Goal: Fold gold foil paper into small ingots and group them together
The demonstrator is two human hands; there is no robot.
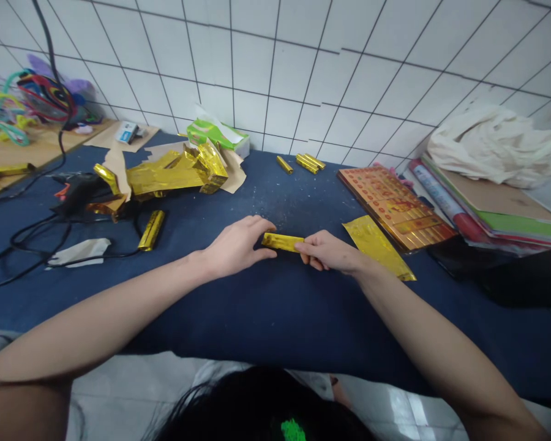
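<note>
"On the blue cloth, what is the person holding?"

"The right hand is pinching one end of a small gold piece. The left hand is making a wide gap with its thumb and finger at the other end. Nobody can tell if it is touching."

"Where is the gold piece?"

"It is sitting between the two hands, near the middle. Whether it is resting on the cloth is hard to say."

"How much is done?"

"Some gold is looking done: a single roll is lying near the wall beside a little bunch of rolls, and another roll is lying off to the left. A flat gold sheet is lying unrolled by the right arm, so some seems to be left."

"What is hiding?"

"The right fingers are covering one end, so it is hard to tell if the piece is flat or rolled. Crumpled gold foil is lying in a messy heap at the left, and the picture's edge is cutting off more gold there. Dark hair is blocking the bottom."
</note>
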